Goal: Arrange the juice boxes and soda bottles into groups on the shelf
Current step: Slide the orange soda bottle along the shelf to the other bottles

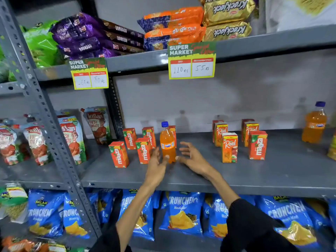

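— Both hands are out over the grey shelf (272,171). Left hand (156,167) has its fingers loosely spread, the thumb tip touching the lower part of a Fanta bottle (167,142). Right hand (192,157) is wide open, fingers splayed, its thumb tip just at the bottle's other side. Neither hand is wrapped around it.

— Where does the bottle stand?

— Upright on the shelf, blue cap on top, between the two hands, left of the shelf's middle.

— And the juice boxes?

— Left of the bottle is a cluster of Maaza boxes: the nearest one (119,154) stands furthest left, a second one (143,150) sits just beside the left hand, and two more (130,138) (149,136) stand further back. Another orange carton (173,132) shows partly behind the bottle.

— Right side?

— Well apart from the bottle, a Real juice box (230,147) stands nearest, a lone Maaza box (257,144) to its right. Behind them are two more Real boxes (220,133) (251,130), each with a carton behind it that I cannot read. Far right, a second orange soda bottle (314,122) stands near the back wall.

— Anything else?

— Ketchup pouches (72,139) in the bay to the left, and price cards (191,60) hanging off the shelf above.
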`<state>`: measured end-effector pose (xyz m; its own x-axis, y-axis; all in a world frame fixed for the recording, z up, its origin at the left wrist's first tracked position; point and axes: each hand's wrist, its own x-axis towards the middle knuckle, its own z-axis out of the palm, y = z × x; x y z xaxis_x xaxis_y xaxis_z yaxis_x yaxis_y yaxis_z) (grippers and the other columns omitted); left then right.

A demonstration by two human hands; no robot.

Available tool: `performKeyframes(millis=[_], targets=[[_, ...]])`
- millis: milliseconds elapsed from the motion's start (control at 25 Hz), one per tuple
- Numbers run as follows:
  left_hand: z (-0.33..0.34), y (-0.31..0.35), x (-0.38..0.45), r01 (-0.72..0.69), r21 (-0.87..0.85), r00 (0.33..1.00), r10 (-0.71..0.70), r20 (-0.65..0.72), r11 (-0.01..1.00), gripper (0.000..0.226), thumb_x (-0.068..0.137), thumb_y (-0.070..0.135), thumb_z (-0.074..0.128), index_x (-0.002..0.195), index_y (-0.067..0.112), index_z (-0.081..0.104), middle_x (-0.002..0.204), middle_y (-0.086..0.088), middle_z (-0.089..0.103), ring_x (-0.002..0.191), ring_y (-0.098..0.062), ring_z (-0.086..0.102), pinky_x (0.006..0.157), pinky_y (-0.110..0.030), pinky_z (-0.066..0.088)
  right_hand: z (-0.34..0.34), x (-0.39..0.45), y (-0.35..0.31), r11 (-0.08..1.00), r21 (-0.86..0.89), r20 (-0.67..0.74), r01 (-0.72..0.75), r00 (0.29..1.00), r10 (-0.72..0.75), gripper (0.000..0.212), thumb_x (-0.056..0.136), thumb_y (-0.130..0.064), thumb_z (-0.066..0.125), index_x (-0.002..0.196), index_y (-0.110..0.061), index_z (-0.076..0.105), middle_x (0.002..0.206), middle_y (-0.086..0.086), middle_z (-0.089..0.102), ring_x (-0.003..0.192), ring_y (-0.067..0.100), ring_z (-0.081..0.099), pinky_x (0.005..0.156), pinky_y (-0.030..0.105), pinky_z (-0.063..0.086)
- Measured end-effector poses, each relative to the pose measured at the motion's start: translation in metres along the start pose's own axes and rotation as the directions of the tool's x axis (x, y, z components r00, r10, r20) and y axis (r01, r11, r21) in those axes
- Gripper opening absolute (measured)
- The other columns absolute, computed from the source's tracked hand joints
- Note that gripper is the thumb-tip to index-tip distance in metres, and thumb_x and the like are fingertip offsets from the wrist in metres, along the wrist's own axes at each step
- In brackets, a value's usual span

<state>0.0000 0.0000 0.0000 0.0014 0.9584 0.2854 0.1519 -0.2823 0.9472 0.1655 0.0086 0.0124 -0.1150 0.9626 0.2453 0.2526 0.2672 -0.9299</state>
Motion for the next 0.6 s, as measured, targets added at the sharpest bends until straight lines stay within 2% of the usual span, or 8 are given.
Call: performKeyframes(millis=[80,160,280,400,520,600], targets=[[0.001,-0.001,0.009,-0.03,0.052,0.999,0.029,0.03,0.998,0.038,0.102,0.012,0.053,0.14,0.016,0.05,0.14,-0.001,0.06,0.13,-0.015,0.055,0.103,-0.024,0.043,0.006,0.008,-0.004,1.0,-0.002,0.034,-0.017,0.999,0.017,0.069,0.086,-0.008,0.073,0.145,-0.01,0.036,0.131,0.007,0.053,0.121,0.019,0.052,0.098,0.029,0.046],[0.001,-0.005,0.016,-0.022,0.073,0.999,0.02,0.035,0.997,0.035,0.102,0.012,0.053,0.137,0.013,0.054,0.134,-0.004,0.064,0.123,-0.017,0.06,0.093,-0.018,0.046,0.009,0.016,-0.006,0.999,0.033,0.069,-0.027,0.997,0.025,0.067,0.086,-0.003,0.071,0.144,-0.007,0.038,0.137,0.014,0.057,0.125,0.025,0.056,0.097,0.029,0.05],[-0.002,-0.008,0.023,-0.035,0.072,0.999,0.032,0.035,0.997,0.035,0.099,0.013,0.059,0.135,0.011,0.057,0.13,-0.005,0.067,0.118,-0.017,0.063,0.089,-0.016,0.047,0.012,0.023,-0.002,1.0,0.027,0.084,0.005,0.996,-0.007,0.059,0.086,0.0,0.07,0.139,-0.004,0.045,0.135,0.018,0.06,0.119,0.024,0.061,0.088,0.019,0.055],[-0.002,-0.004,0.02,-0.057,0.075,0.996,0.052,0.067,0.996,0.035,0.097,0.011,0.063,0.131,0.009,0.058,0.124,-0.005,0.069,0.11,-0.013,0.066,0.084,-0.013,0.051,0.007,0.019,0.0,0.999,0.042,0.093,0.003,0.996,-0.007,0.055,0.085,0.0,0.071,0.135,-0.005,0.049,0.131,0.016,0.063,0.12,0.027,0.062,0.094,0.024,0.053],[0.004,0.001,0.005,-0.102,0.049,0.989,0.096,0.109,0.994,0.03,0.096,0.007,0.064,0.125,0.011,0.06,0.117,-0.003,0.071,0.099,0.002,0.068,0.083,-0.011,0.054,-0.004,0.001,0.002,0.998,0.07,0.092,0.007,0.996,-0.014,0.052,0.086,-0.001,0.071,0.133,-0.007,0.05,0.126,0.01,0.065,0.119,0.024,0.063,0.094,0.022,0.054],[0.015,0.005,-0.008,-0.132,0.028,0.983,0.127,0.132,0.991,0.025,0.095,0.007,0.065,0.117,0.018,0.061,0.111,0.005,0.073,0.094,0.007,0.071,0.082,-0.01,0.053,-0.017,-0.019,0.004,0.996,0.086,0.088,0.021,0.996,-0.029,0.048,0.087,-0.001,0.069,0.131,-0.008,0.052,0.123,0.007,0.066,0.112,0.017,0.065,0.092,0.02,0.055]])
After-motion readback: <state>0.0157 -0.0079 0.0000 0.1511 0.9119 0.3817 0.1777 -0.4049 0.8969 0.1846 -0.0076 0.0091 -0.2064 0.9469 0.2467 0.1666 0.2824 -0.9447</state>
